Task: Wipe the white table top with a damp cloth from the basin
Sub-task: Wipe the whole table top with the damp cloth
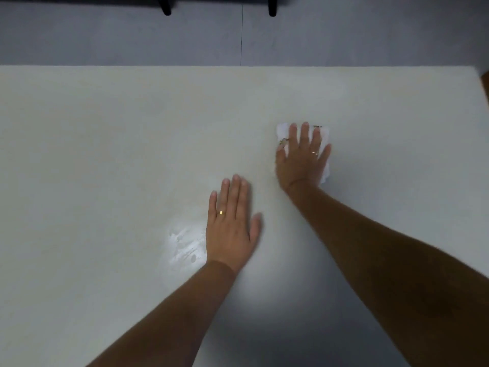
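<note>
The white table top (105, 154) fills most of the head view. My right hand (301, 160) lies flat, fingers spread, pressing a white cloth (282, 129) onto the table right of centre; the cloth shows only at its edges around my fingers and beside my palm. My left hand (231, 226) rests flat on the table nearer to me, palm down, fingers together, holding nothing. A wet glossy patch (185, 245) shines just left of my left hand. No basin is in view.
The table's far edge (158, 66) runs across the top, with grey floor (119, 35) beyond it. Two black furniture legs (165, 6) stand on that floor. The table's right corner (479, 72) is at the far right.
</note>
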Demonstrator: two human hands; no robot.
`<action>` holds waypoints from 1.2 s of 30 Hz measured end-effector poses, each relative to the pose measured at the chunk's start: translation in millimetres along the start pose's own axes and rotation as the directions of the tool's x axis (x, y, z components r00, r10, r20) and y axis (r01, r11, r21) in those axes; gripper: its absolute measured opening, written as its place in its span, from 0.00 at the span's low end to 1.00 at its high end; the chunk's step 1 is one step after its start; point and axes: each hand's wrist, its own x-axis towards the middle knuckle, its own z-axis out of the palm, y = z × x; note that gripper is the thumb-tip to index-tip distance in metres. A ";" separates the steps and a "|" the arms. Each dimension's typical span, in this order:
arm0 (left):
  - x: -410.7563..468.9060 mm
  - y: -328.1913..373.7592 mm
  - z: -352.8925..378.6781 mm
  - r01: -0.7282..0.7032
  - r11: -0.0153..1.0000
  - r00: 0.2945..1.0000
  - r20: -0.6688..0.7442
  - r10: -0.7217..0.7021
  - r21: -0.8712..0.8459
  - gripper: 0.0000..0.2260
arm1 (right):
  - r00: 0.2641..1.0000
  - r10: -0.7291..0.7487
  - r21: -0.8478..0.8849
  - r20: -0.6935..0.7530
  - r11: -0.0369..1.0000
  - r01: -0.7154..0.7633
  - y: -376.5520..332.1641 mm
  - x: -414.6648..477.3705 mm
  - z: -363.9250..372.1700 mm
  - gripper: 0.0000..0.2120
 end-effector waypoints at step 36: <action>49.0 0.8 14.7 0.095 0.995 0.990 0.104 -0.098 0.039 0.30 | 0.782 -0.619 -0.131 0.070 0.772 0.622 -31.0 94.0 -17.0 0.26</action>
